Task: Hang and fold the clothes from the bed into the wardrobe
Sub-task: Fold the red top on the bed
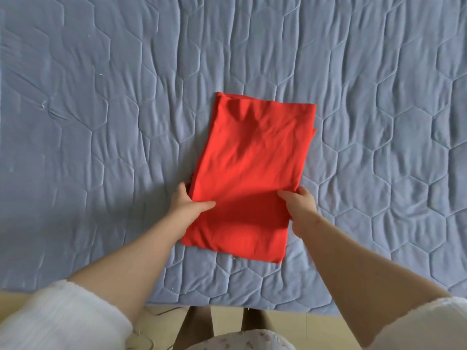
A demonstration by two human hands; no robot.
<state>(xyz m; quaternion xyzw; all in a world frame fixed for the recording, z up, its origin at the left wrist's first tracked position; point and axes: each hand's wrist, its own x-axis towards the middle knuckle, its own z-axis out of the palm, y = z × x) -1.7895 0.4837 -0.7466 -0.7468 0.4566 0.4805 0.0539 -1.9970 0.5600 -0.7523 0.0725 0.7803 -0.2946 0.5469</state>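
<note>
The red cloth (252, 168) is soft, thin and light. It is folded into a long shape with a few layers. It lies flat on the bed (101, 97), close to the side where you stand. It will flop if you lift it by one spot, and the layers may slide apart. So it is best to hold it by both long sides at once.

Your left hand (187, 202) holds the left side of the cloth, on the half nearer to you. Its thumb lies on top of the red, and the other fingers (183, 186) curl round the edge. Your right hand (300, 202) holds the right side, just across from the left one. Its thumb lies on top too, and its fingers go down beside the edge. I cannot tell how far they reach under the cloth.

The far half of the cloth lies past your hands, and nothing holds it. The near end lies between your arms. I think the next fold goes across the middle, so keep both sides even and go slowly.
</note>
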